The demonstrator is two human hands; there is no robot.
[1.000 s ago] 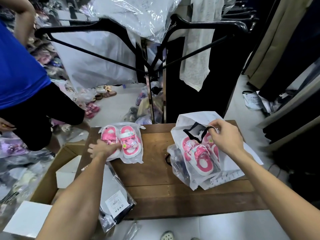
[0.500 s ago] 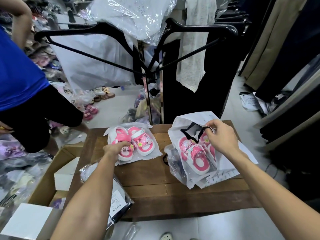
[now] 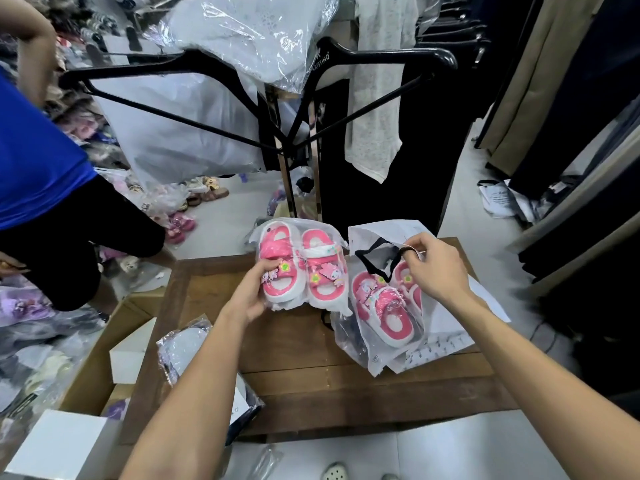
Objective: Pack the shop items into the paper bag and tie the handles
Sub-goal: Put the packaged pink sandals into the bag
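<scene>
My left hand [image 3: 250, 296] grips a clear plastic pack of pink and white sandals [image 3: 302, 268], lifted just above the brown wooden table [image 3: 311, 368]. My right hand [image 3: 437, 268] pinches the black string handle [image 3: 375, 258] of the white paper bag [image 3: 440, 317]. Another pink sandal pack [image 3: 382, 308] lies under those fingers. The bag's far edge hides behind my wrist.

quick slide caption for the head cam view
Left hand holds bagged pink sandals beside the white paper bag while right hand pinches its black handle.
</scene>
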